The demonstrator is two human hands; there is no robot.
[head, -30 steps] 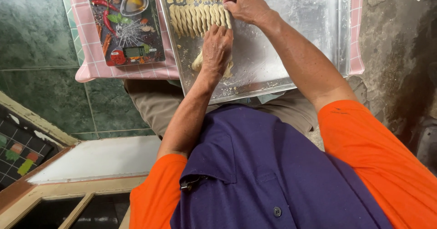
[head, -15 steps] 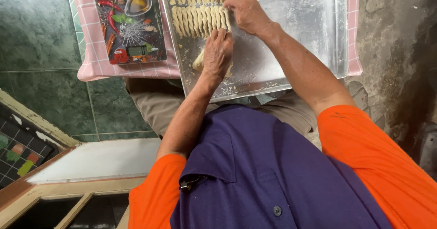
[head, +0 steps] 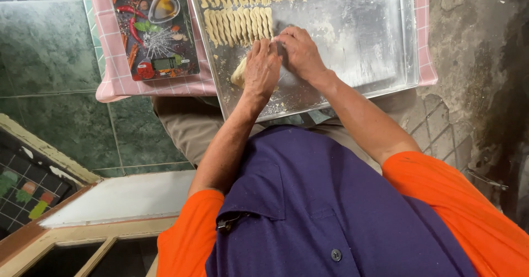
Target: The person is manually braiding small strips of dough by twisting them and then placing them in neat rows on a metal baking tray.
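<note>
the person sits with a floured metal baking tray [head: 358,45] across the lap, and both hands meet near its middle. the left hand [head: 262,68] lies palm down with its fingers curled over a pale lump of dough [head: 238,74], which pokes out at the hand's left edge and rests on the tray. the right hand [head: 297,51] is just beside it, fingertips bent inward and touching the left fingertips; something small seems pinched between them, but the fingers hide it, so i cannot tell what the right hand grasps, if anything. just beyond the hands lie two rows of twisted dough sticks [head: 237,21], set side by side along the far part of the tray, the nearer row ending right by the fingertips. the right half of the tray is bare apart from flour dust. under the tray is a pink checked cloth [head: 118,73], and on it, to the left of the tray, sits a flat kitchen scale [head: 154,29] printed with chillies and spices. green floor tiles [head: 49,51] show on the left, a rough grey wall [head: 479,62] on the right.
</note>
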